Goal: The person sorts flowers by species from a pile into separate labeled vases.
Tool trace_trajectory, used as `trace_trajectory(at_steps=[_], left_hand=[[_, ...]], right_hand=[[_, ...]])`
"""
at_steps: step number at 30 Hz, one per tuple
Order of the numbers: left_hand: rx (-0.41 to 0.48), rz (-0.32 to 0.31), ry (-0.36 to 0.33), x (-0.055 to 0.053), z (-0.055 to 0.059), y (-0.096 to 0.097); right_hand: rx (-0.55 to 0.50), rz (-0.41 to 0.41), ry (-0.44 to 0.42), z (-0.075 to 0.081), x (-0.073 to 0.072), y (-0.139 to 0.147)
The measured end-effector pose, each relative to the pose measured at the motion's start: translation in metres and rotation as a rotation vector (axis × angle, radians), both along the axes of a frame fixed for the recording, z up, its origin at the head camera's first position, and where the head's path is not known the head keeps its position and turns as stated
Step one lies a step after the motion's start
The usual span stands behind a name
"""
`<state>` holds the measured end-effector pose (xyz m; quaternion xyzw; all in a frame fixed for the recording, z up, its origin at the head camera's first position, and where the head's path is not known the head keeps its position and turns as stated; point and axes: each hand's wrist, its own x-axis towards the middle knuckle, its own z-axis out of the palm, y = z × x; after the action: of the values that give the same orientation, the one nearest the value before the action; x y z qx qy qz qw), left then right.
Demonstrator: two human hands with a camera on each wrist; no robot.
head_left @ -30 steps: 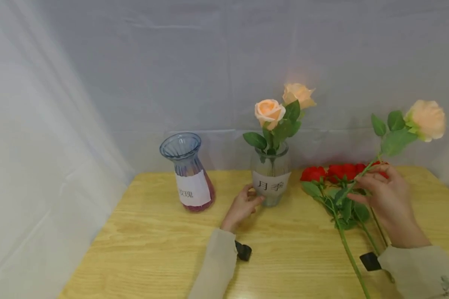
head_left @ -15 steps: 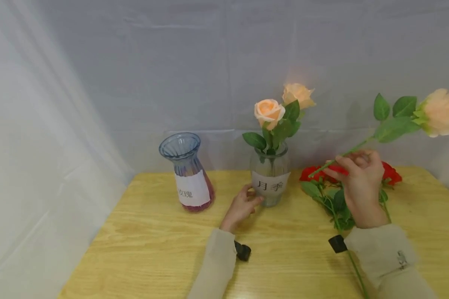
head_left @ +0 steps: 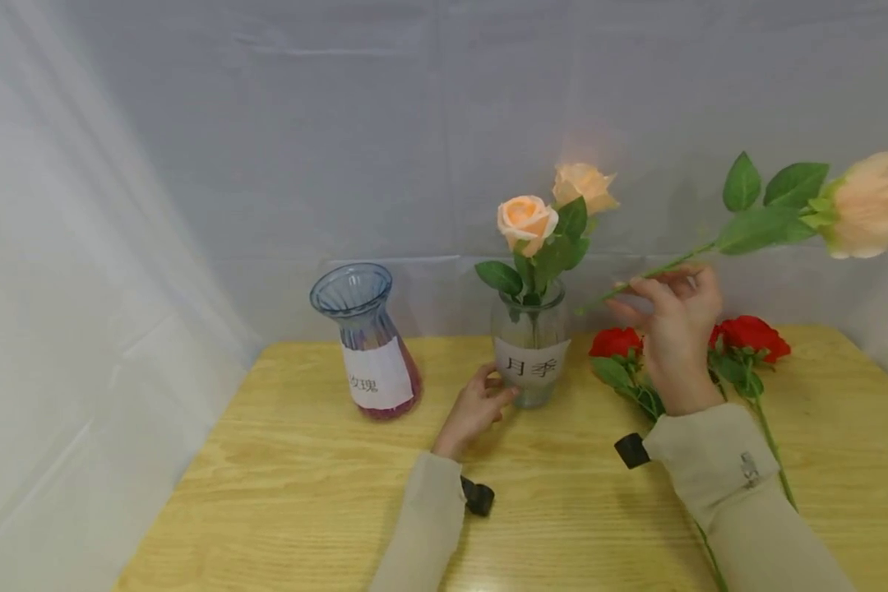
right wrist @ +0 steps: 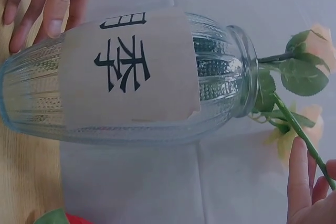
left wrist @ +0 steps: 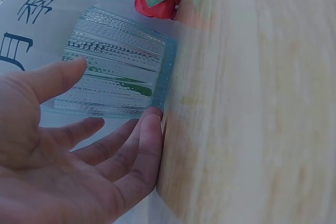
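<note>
My right hand (head_left: 677,337) pinches the green stem of a peach rose (head_left: 869,210) between thumb and fingers, its bloom pointing up and right. The stem's lower end (head_left: 599,300) slants down toward the clear glass vase (head_left: 505,329), just right of its mouth. Two peach roses (head_left: 527,224) stand in that vase, which has a white paper label with black characters (head_left: 533,362). Low on the vase's left side, my left hand (head_left: 477,411) touches the glass, thumb toward the front. In the left wrist view its fingers (left wrist: 149,140) reach alongside the base, loosely extended.
A blue and purple glass vase (head_left: 358,325) with a paper label stands to the left. Red roses (head_left: 751,337) lie on the wooden table (head_left: 303,510) at the right, partly behind my right arm. A pale cloth (head_left: 266,164) hangs behind the table.
My right hand has moved left and up with the peach rose, tilting its stem toward the clear vase. The left hand stays at the vase.
</note>
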<state>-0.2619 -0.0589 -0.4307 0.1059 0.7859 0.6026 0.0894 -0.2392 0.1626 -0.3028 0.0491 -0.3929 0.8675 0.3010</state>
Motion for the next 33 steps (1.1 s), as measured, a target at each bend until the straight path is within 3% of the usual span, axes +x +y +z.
trace_trajectory(at_steps=[11,17,22,28,33], left_hand=[[-0.005,0.000,-0.004,0.001,0.001,-0.001],[-0.003,-0.004,0.000,0.001,0.000,-0.001],[0.001,0.000,-0.002,0.002,0.000,-0.001],[0.000,0.004,0.003,0.002,0.001,-0.001],[0.003,0.004,-0.002,0.000,0.000,0.000]], right_hand=[[0.074,-0.044,-0.012,0.010,-0.016,-0.016],[0.179,-0.122,-0.040,0.011,-0.024,-0.024],[0.373,-0.211,-0.035,0.004,-0.029,-0.030],[0.716,-0.397,-0.065,-0.006,-0.033,-0.036],[0.917,-0.404,-0.056,-0.009,-0.032,-0.040]])
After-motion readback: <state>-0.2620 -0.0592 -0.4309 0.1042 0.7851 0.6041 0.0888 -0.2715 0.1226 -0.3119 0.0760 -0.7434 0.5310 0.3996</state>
